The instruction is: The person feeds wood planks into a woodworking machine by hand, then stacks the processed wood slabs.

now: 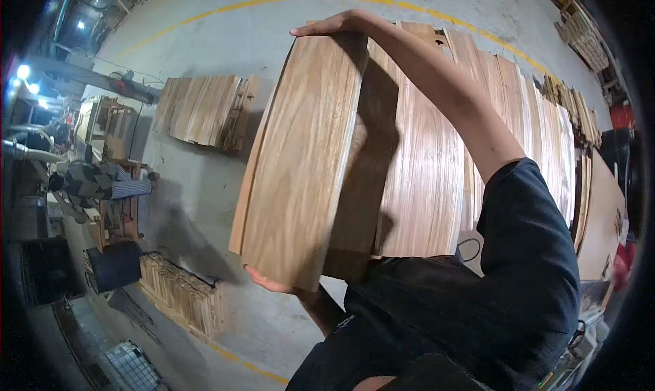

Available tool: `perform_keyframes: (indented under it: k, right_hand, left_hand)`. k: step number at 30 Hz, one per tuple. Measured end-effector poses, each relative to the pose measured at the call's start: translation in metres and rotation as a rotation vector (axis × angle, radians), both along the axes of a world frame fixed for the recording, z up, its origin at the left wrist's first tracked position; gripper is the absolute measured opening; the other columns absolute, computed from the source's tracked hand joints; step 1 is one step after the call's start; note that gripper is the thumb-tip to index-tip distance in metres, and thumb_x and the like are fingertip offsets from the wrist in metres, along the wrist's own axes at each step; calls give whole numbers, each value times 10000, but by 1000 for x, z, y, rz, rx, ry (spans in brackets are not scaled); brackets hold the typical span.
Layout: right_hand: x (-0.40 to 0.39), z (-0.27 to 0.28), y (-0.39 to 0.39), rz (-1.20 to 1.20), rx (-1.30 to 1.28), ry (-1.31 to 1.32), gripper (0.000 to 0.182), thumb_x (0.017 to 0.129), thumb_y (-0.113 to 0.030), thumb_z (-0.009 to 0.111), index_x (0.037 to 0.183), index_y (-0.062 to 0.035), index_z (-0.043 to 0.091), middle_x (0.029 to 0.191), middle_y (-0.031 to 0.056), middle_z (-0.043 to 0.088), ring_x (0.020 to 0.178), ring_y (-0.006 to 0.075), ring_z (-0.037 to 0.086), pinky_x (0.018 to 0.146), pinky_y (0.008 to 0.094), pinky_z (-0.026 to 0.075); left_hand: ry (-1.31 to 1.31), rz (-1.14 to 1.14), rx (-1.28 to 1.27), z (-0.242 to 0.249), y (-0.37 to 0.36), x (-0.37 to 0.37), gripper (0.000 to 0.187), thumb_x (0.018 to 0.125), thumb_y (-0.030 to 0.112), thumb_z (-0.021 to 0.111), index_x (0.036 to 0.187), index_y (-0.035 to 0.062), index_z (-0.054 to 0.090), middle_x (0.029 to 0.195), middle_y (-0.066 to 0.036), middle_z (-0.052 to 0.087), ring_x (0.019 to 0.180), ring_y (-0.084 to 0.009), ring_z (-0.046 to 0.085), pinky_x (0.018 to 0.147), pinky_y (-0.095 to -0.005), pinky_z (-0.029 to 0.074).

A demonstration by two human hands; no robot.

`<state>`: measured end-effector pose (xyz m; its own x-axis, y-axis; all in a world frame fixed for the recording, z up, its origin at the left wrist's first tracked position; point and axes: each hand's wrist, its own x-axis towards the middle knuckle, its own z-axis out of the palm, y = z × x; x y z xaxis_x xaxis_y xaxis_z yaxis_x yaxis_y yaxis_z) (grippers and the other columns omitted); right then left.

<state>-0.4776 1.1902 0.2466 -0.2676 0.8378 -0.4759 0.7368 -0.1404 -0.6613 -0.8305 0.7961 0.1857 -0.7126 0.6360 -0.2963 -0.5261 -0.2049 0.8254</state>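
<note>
A long wooden board (300, 159) with visible grain is held up and tilted in front of me. My right hand (334, 24) is closed over its far end, the arm reaching across the top of the view. Its near end rests in my left hand (273, 280), whose fingers wrap around the lower corner and are partly hidden by the wood. A paler strip of wood shows along the board's left side; whether it is a second board cannot be told. Just right of the held board lie stacked boards (426, 166), partly in its shadow.
Another board stack (198, 111) stands on the floor to the left, and a bundle of upright boards (181, 292) at lower left. A person in a patterned vest (89, 184) is at a wooden workbench at far left. Yellow lines mark the concrete floor (273, 56).
</note>
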Motion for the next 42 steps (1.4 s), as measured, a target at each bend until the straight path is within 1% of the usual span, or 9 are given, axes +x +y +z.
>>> perform_keyframes:
  k: [11, 12, 15, 24, 30, 32, 34, 38, 42]
  right_hand:
    - [7, 15, -6, 36, 42, 220, 1039, 729, -843, 482, 1460, -110, 386, 1501, 172, 358, 1363, 328, 364, 1127, 455, 287]
    - [5, 8, -3, 32, 86, 192, 1034, 733, -841, 479, 1460, -110, 388, 1500, 171, 360, 1363, 327, 364, 1126, 451, 286]
    - [-6, -3, 5, 2, 240, 106, 1020, 743, -833, 472, 1458, -110, 393, 1498, 168, 365, 1362, 325, 365, 1126, 440, 284]
    - [-96, -33, -17, 144, 206, 179, 1054, 755, -849, 410, 1485, -94, 325, 1523, 190, 310, 1416, 350, 267, 1165, 449, 202]
    - [-65, 15, -71, 285, 62, 51, 1020, 806, -856, 260, 1346, -32, 524, 1383, 280, 461, 1313, 413, 418, 1054, 517, 376]
    - [-34, -21, -46, 184, 304, -13, 858, 887, -753, 334, 1121, -3, 678, 1004, 221, 684, 914, 327, 654, 809, 436, 499]
    - [2, -40, -57, 284, 619, 43, 701, 935, -644, 411, 1017, -12, 703, 833, 196, 680, 749, 338, 645, 705, 418, 504]
    - [24, -41, -94, 451, 962, -114, 288, 944, -325, 545, 1082, -92, 642, 945, 161, 680, 818, 385, 624, 746, 469, 505]
    - [56, -54, -94, 413, 1020, -51, 295, 868, -207, 610, 1142, -97, 599, 929, 165, 667, 817, 396, 621, 737, 472, 502]
  left_hand:
    - [1727, -100, 149, 4, 22, -32, 855, 714, 366, 746, 1416, 57, 369, 1421, -169, 399, 1307, -324, 400, 1084, -471, 331]
    - [1138, -223, 160, 19, 20, -2, 961, 654, 371, 780, 1435, 50, 321, 1416, -173, 390, 1318, -313, 381, 1105, -471, 302]
    - [1300, -231, 245, 0, 12, -21, 915, 703, 381, 736, 1432, 37, 302, 1408, -182, 387, 1307, -320, 393, 1089, -487, 325]
    - [608, -27, 120, 3, -34, -11, 827, 764, 475, 673, 1388, 35, 355, 1357, -187, 427, 1240, -326, 454, 1032, -486, 386]
    - [620, -105, 123, 7, -30, -22, 775, 790, 478, 646, 1367, 35, 379, 1327, -180, 452, 1212, -317, 474, 1010, -477, 406]
    - [629, -133, 132, 7, -28, -25, 758, 799, 478, 637, 1359, 35, 387, 1317, -178, 460, 1203, -313, 481, 1003, -474, 412]
    - [605, -146, 144, 8, -28, -28, 741, 807, 479, 628, 1352, 35, 394, 1307, -176, 468, 1194, -310, 488, 995, -471, 418]
    - [547, -147, 132, 7, -32, -34, 709, 824, 481, 611, 1338, 35, 410, 1287, -172, 484, 1175, -303, 501, 981, -464, 431]
    - [508, -137, 114, 6, -37, -43, 678, 842, 482, 593, 1323, 35, 426, 1267, -168, 500, 1157, -297, 515, 966, -458, 444]
